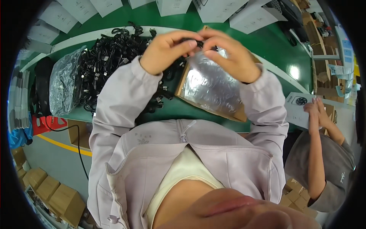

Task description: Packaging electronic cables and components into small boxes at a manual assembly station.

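My left hand (167, 51) is closed, its thumb and fingers pinching a small black cable (199, 44). Close against it, my right hand (233, 57) also grips the cable, its fingertips partly smeared by motion. Most of the cable is hidden by the fingers. Below my right hand, an open cardboard box (181, 87) holds shiny clear plastic packaging (206, 89). A large heap of bundled black cables (110, 57) with metal plugs lies on the green table to the left, running partly under my left forearm.
A crumpled clear plastic bag (65, 84) lies left of the heap. White boxes (173, 7) line the table's far side. At right, a co-worker's hands (314, 110) rest on a white box (296, 110). Cardboard boxes (57, 194) stand on the floor at lower left.
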A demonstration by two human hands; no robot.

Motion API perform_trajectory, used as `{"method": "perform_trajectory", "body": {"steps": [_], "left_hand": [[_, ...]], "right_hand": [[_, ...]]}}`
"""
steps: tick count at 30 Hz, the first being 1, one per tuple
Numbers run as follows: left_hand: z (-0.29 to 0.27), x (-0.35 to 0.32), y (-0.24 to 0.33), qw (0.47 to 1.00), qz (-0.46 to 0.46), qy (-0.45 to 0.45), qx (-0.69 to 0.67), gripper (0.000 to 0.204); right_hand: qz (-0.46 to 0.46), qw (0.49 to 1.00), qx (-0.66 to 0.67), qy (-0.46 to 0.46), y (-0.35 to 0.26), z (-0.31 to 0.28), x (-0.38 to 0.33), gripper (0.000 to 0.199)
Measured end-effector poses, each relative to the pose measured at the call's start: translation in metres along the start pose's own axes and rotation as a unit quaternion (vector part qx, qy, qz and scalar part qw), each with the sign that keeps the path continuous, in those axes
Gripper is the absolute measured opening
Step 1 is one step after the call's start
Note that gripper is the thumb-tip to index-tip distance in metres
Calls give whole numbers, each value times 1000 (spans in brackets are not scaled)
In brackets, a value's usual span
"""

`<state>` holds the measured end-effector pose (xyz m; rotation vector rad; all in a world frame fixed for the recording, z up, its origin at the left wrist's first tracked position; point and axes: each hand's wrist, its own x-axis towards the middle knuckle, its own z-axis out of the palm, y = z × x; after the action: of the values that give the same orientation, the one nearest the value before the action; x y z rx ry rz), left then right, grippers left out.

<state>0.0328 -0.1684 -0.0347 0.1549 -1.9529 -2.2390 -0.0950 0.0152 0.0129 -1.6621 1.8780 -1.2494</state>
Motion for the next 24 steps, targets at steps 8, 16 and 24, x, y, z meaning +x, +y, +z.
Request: {"method": "perform_trajectory", "body": {"steps": [8, 16, 24], "left_hand": [[-38, 27, -36, 902, 178, 68, 387, 43], [-59, 37, -70, 775, 69, 54, 626, 50], [-58, 43, -63, 807, -2, -18, 590, 34]], "right_hand": [[-90, 881, -291, 363, 23, -107, 72, 12], [-80, 889, -396, 216, 54, -126, 64, 18], [185, 923, -333, -54, 64, -176, 105, 25]]}}
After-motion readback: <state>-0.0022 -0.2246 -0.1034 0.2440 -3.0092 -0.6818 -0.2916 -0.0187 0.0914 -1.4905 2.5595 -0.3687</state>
